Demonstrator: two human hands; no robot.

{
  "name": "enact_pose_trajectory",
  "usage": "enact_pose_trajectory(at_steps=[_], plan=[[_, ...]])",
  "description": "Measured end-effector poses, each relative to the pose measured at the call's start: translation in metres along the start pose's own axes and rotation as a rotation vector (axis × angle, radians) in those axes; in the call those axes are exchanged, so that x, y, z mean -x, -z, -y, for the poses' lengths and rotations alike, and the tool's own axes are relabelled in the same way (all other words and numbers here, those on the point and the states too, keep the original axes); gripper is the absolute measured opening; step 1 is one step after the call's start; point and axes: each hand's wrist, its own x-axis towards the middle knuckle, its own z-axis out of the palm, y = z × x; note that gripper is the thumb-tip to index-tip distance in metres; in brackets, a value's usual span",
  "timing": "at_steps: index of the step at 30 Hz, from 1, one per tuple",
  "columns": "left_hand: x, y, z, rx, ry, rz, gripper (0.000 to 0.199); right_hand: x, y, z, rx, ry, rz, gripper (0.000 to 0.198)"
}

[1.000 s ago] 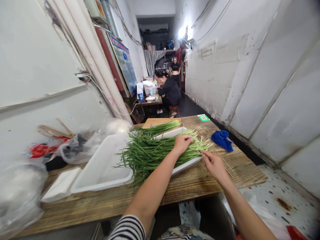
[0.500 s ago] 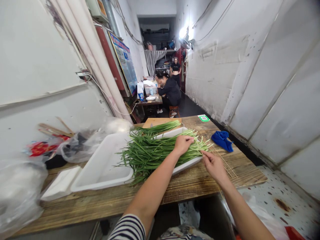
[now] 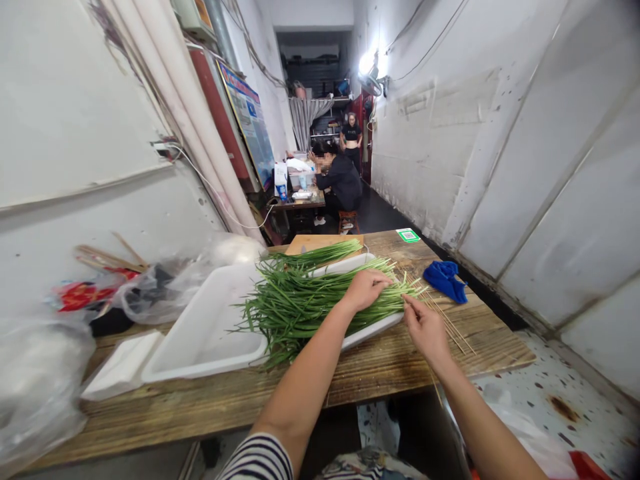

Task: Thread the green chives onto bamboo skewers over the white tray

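Note:
Long garlic chives lie in a heap across a white plastic tray, leaves to the left and pale stem ends to the right. My left hand rests on top of the heap near the stems, fingers closed together on some chives; its fingertips are partly hidden. At the stem ends, my right hand is closed in a pinch beside the tray's right end. A thin bamboo skewer shows below its wrist and seems to run up into the fingers. More loose skewers lie on the table just beyond the right hand.
A blue cloth sits on the wooden table at right. Behind the chives is a wooden board. Plastic bags and a white packet are at left. Two people are farther back.
My left hand has shifted slightly right and its fingers reach a little farther along the stems. The right hand has stayed nearly in place, rising slightly.

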Motion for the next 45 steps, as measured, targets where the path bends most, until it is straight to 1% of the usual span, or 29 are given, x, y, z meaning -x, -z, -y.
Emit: enact_pose_trajectory(at_steps=[1,2,3,6,9,14,16,18,20,21,22,24,26,27,31,33,38,45], plan=[[-0.001,0.000,0.001,-0.037,0.023,-0.041,0.020,0.003,0.000,0.001,-0.001,0.004,-0.006,0.040],[-0.001,0.000,0.001,-0.075,0.038,-0.053,0.020,0.007,0.001,0.002,-0.006,0.006,-0.011,0.040],[-0.002,-0.001,0.002,-0.109,0.044,-0.036,0.019,0.012,0.001,0.002,-0.012,0.008,-0.012,0.040],[-0.005,-0.004,0.003,-0.185,0.041,0.083,0.014,0.026,0.002,0.000,-0.024,-0.006,-0.003,0.040],[-0.008,-0.006,0.003,-0.212,0.050,0.159,0.014,0.033,0.002,-0.004,-0.040,-0.032,0.011,0.041],[-0.011,-0.005,-0.002,-0.232,-0.071,0.194,0.015,0.031,0.001,-0.006,-0.094,-0.044,0.015,0.038],[-0.011,-0.004,-0.004,-0.224,-0.078,0.179,0.015,0.030,0.001,-0.006,-0.114,-0.046,0.009,0.038],[-0.011,-0.004,-0.005,-0.167,-0.033,0.109,0.016,0.029,0.001,-0.006,-0.124,-0.051,0.007,0.038],[-0.011,-0.003,-0.003,-0.058,0.033,0.019,0.018,0.028,0.001,-0.004,-0.127,-0.055,0.007,0.039],[-0.011,-0.004,-0.002,0.006,0.062,-0.006,0.021,0.027,0.001,-0.004,-0.126,-0.055,0.006,0.039],[-0.011,-0.004,-0.001,0.068,0.087,-0.009,0.024,0.026,0.001,-0.003,-0.124,-0.056,0.004,0.039],[-0.011,-0.006,0.001,0.163,0.122,0.026,0.030,0.024,0.001,-0.002,-0.115,-0.060,-0.004,0.039],[-0.011,-0.007,0.002,0.225,0.150,0.065,0.033,0.023,0.000,-0.002,-0.108,-0.067,-0.010,0.039],[-0.011,-0.008,0.002,0.251,0.168,0.065,0.034,0.022,0.000,-0.002,-0.106,-0.069,-0.010,0.039],[-0.012,-0.009,0.003,0.374,0.299,-0.054,0.038,0.024,-0.001,-0.004,-0.106,-0.065,0.000,0.040],[-0.012,-0.009,0.004,0.385,0.327,-0.095,0.035,0.024,-0.001,-0.004,-0.106,-0.062,0.001,0.040],[-0.010,-0.008,0.006,0.307,0.262,-0.041,0.027,0.023,0.001,0.000,-0.100,-0.060,0.000,0.040],[-0.010,-0.008,0.006,0.253,0.266,-0.075,0.025,0.022,0.003,0.003,-0.087,-0.040,0.002,0.039]])
